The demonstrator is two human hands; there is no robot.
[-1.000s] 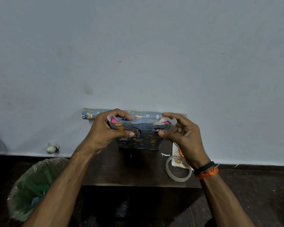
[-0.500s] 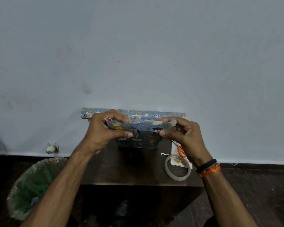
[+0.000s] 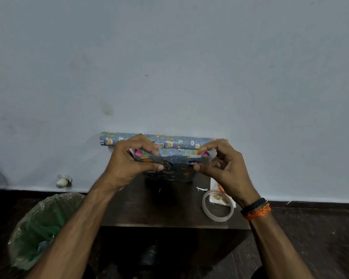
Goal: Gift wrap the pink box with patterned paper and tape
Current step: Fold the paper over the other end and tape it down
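Observation:
The pink box stands on the dark table, wrapped in blue patterned paper; pink shows only at its open top corners. My left hand pinches the paper's top left edge between thumb and fingers. My right hand pinches the top right edge, where a white paper flap sticks up. A clear tape roll lies on the table right of the box, below my right wrist.
A roll of the same patterned paper lies against the wall behind the box. A printed sheet with an orange item sits under the tape roll. A bin with a green liner stands left of the table. A white fitting sits at the wall's base.
Both hands folded the paper's upper edge down over the box, then shifted slightly. The right flap, pressed flat half a second ago, sticks up again.

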